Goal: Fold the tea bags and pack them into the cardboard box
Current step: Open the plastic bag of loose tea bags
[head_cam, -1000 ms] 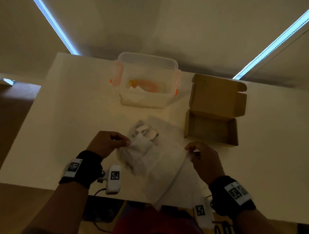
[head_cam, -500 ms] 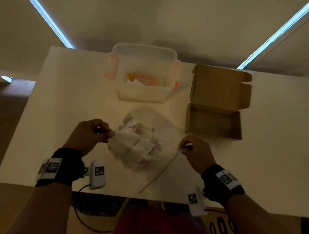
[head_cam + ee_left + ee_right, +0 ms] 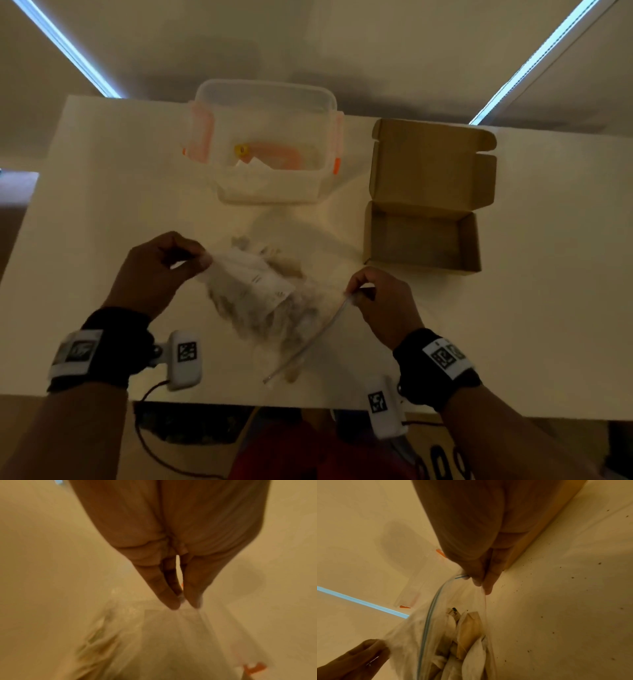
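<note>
Crosswise, both hands (image 3: 154, 270) (image 3: 383, 301) pinch the tea-bag pouch (image 3: 260, 298) left-to-right.

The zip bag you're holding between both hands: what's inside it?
Inside the clear zip bag, crumpled white and tan tea bags lie heaped. Their number is hidden by overlap and blur. The left hand and right hand pinch its opposite edges.

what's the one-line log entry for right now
left hand: pinches zip bag | right hand: pinches bag's zip edge | cardboard box: open
</note>
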`<act>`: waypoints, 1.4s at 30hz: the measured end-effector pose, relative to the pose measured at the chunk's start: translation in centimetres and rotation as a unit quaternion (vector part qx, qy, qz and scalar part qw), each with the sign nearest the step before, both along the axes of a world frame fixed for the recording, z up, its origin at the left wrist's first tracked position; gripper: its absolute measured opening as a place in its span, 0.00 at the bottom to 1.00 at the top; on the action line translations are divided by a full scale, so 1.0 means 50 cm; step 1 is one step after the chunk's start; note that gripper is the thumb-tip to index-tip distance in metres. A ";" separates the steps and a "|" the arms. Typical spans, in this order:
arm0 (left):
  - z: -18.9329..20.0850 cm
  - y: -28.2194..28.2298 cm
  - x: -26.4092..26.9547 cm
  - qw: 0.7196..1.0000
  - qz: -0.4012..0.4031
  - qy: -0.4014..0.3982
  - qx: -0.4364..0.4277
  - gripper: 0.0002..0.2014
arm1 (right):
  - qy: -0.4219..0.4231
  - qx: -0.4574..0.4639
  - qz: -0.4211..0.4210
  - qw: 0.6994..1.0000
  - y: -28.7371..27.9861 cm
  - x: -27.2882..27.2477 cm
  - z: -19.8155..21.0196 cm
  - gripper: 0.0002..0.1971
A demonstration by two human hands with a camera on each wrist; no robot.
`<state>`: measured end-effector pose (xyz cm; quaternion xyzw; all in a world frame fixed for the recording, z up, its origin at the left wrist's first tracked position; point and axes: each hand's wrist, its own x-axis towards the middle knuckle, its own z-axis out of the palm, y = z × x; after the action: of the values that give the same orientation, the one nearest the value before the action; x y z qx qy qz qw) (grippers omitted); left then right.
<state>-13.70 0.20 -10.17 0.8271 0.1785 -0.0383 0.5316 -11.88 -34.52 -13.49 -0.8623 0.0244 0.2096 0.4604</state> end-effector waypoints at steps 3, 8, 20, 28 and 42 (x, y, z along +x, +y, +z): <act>0.004 -0.016 0.011 0.991 -0.009 0.023 0.132 0.08 | 0.017 0.001 -0.020 1.000 0.000 0.004 -0.002 0.10; 0.032 -0.134 -0.052 0.967 -0.156 -0.096 0.177 0.22 | -0.002 0.018 -0.030 0.999 0.013 0.007 0.005 0.07; 0.039 -0.183 -0.089 0.946 -0.209 -0.090 0.230 0.12 | -0.111 0.004 0.044 0.993 0.044 0.020 0.023 0.04; 0.057 -0.132 -0.053 0.920 -0.279 -0.077 0.262 0.22 | -0.156 -0.020 0.072 0.985 0.055 -0.008 0.061 0.09; 0.045 -0.147 -0.051 0.933 -0.273 -0.005 0.234 0.26 | -0.019 -0.189 0.429 0.883 0.127 -0.083 0.019 0.19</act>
<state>-16.24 -7.15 -7.93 0.9452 -0.0527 -0.1343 0.2928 -16.02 -28.19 -12.52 -0.8627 -0.3179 0.3618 0.1541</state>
